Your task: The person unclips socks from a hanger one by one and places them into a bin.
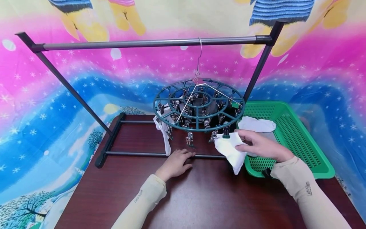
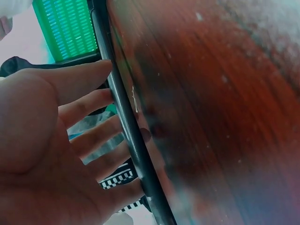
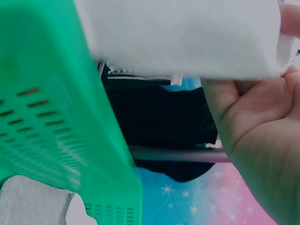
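A white sock [image 1: 231, 149] hangs by a dark clip [image 1: 226, 132] from the near right rim of a round green clip hanger [image 1: 197, 129]. My right hand [image 1: 261, 146] pinches that sock by its right side, next to the clip. The white cloth fills the top of the right wrist view, with part of the hand [image 3: 262, 122] beside it. My left hand [image 1: 176, 163] lies low at the rack's front bottom bar [image 1: 137, 154]. Its fingers extend loosely at the bar in the left wrist view, holding nothing.
The hanger hooks onto the top bar [image 1: 148, 43] of a dark rack. Other pieces, including a white one [image 1: 163, 133], hang from its clips. A green basket [image 1: 310, 143] at the right holds a light sock [image 1: 257, 124] and grey cloth [image 3: 37, 201]. Everything stands on a reddish-brown table [image 1: 200, 197].
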Motion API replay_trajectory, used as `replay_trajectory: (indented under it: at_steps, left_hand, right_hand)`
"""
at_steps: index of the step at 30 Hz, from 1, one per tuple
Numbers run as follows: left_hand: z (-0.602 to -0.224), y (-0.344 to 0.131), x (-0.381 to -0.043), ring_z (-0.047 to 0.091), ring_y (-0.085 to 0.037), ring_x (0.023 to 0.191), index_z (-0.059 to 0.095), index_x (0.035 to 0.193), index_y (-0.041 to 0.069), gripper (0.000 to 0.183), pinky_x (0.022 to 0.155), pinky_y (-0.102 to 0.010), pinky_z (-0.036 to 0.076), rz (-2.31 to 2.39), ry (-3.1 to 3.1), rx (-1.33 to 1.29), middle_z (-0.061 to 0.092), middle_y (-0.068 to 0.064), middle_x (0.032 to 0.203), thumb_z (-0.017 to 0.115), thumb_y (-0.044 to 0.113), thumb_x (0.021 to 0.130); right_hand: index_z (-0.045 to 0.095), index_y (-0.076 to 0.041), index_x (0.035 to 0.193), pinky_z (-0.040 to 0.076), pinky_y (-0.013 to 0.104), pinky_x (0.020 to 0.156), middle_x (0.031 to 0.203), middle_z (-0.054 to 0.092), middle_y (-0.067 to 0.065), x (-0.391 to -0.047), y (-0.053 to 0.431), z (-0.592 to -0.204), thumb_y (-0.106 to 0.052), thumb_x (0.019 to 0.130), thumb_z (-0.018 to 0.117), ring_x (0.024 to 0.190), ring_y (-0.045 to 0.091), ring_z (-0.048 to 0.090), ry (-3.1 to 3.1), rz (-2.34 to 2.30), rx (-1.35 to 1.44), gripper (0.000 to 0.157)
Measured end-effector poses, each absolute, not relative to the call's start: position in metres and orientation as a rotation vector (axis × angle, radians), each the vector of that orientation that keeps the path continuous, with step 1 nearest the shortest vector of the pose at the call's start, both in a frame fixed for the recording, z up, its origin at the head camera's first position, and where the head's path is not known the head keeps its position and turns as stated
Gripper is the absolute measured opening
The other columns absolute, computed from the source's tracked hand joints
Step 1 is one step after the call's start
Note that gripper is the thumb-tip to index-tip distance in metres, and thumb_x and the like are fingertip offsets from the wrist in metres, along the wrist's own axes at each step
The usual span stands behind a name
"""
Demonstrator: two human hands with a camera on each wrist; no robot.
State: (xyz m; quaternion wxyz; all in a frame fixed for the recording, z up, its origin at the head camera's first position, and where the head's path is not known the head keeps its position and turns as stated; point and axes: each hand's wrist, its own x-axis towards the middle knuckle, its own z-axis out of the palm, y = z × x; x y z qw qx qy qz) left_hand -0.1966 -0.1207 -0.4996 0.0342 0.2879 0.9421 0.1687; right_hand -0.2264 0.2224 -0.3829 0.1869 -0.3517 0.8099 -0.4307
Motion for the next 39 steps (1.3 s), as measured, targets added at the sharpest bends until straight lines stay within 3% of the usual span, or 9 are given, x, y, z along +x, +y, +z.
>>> replay_trajectory:
  at_steps: [6, 10, 15, 19, 24, 27, 31, 34, 39]
  left_hand:
    - [-0.492, -0.112, -0.191, 0.058, -0.025, 0.135, 0.058, 0.148, 0.015, 0.05, 0.112, -0.044, 0.047, 0.518, 2.901, 0.945, 0.063, -0.006, 0.144, 0.069, 0.027, 0.1]
    - [-0.473, -0.099, -0.183, 0.06, -0.02, 0.133, 0.059, 0.146, 0.015, 0.046, 0.112, -0.041, 0.048, 0.684, 2.875, 1.101, 0.064, -0.002, 0.141, 0.066, 0.028, 0.103]
    - [-0.448, -0.084, -0.171, 0.062, -0.019, 0.13, 0.061, 0.138, 0.009, 0.035, 0.112, -0.038, 0.048, 1.02, 2.839, 1.156, 0.066, -0.006, 0.137, 0.052, 0.027, 0.109]
    - [-0.436, -0.077, -0.164, 0.062, -0.019, 0.13, 0.057, 0.144, 0.006, 0.039, 0.109, -0.036, 0.05, 1.339, 2.747, 1.023, 0.062, -0.008, 0.142, 0.045, 0.025, 0.111]
    - [-0.428, -0.074, -0.163, 0.06, -0.015, 0.131, 0.045, 0.156, 0.02, 0.053, 0.107, -0.037, 0.052, 1.585, 2.572, 0.948, 0.055, -0.002, 0.151, 0.04, 0.047, 0.11]
    - [-0.426, -0.072, -0.164, 0.047, -0.016, 0.146, 0.034, 0.163, 0.027, 0.063, 0.117, -0.041, 0.043, 1.624, 2.487, 0.964, 0.043, 0.003, 0.163, 0.03, 0.059, 0.109]
    - [-0.423, -0.069, -0.165, 0.039, -0.021, 0.152, 0.037, 0.162, 0.019, 0.065, 0.124, -0.044, 0.033, 1.562, 2.46, 0.959, 0.043, -0.001, 0.164, 0.022, 0.057, 0.111]
    - [-0.421, -0.066, -0.167, 0.041, -0.021, 0.15, 0.042, 0.159, 0.015, 0.065, 0.123, -0.043, 0.034, 1.487, 2.476, 0.879, 0.046, -0.002, 0.162, 0.025, 0.055, 0.111]
    - [-0.416, -0.061, -0.171, 0.049, -0.016, 0.143, 0.049, 0.155, 0.018, 0.055, 0.119, -0.043, 0.041, 1.536, 2.477, 0.769, 0.05, 0.0, 0.158, 0.045, 0.049, 0.109]
  right_hand:
    - [0.057, -0.014, 0.118, 0.051, 0.028, 0.077, 0.109, 0.059, 0.008, -0.219, 0.213, -0.381, -0.016, 0.105, 0.061, 0.095, 0.015, 0.058, 2.333, -1.159, -0.958, 0.013]
    - [0.06, -0.016, 0.119, 0.049, 0.025, 0.081, 0.124, 0.061, 0.012, -0.215, 0.208, -0.382, -0.019, 0.106, 0.06, 0.103, 0.016, 0.057, 2.411, -1.082, -0.976, 0.013]
    - [0.059, -0.016, 0.115, 0.051, 0.026, 0.078, 0.108, 0.064, 0.005, -0.215, 0.203, -0.384, -0.02, 0.106, 0.061, 0.093, 0.011, 0.06, 2.405, -1.056, -1.034, 0.01]
    - [0.06, -0.017, 0.114, 0.052, 0.026, 0.074, 0.097, 0.064, -0.004, -0.215, 0.201, -0.387, -0.022, 0.105, 0.063, 0.084, 0.008, 0.06, 2.359, -1.057, -1.059, 0.01]
    - [0.066, -0.018, 0.114, 0.053, 0.025, 0.068, 0.092, 0.067, -0.006, -0.213, 0.2, -0.388, -0.024, 0.104, 0.065, 0.075, 0.006, 0.061, 2.341, -1.053, -1.051, 0.011]
    - [0.069, -0.016, 0.109, 0.05, 0.024, 0.065, 0.087, 0.065, -0.008, -0.212, 0.197, -0.387, -0.024, 0.103, 0.066, 0.072, 0.004, 0.058, 2.352, -1.035, -1.044, 0.011]
    - [0.069, -0.017, 0.1, 0.048, 0.023, 0.062, 0.079, 0.06, -0.009, -0.211, 0.192, -0.387, -0.026, 0.103, 0.066, 0.068, 0.003, 0.055, 2.368, -1.005, -1.039, 0.01]
    - [0.07, -0.018, 0.098, 0.048, 0.023, 0.061, 0.078, 0.06, -0.01, -0.211, 0.19, -0.387, -0.028, 0.102, 0.067, 0.067, 0.003, 0.054, 2.377, -0.983, -1.029, 0.012]
    - [0.071, -0.017, 0.101, 0.047, 0.024, 0.061, 0.081, 0.063, -0.009, -0.211, 0.19, -0.387, -0.032, 0.103, 0.066, 0.067, 0.004, 0.056, 2.378, -0.935, -0.99, 0.016]
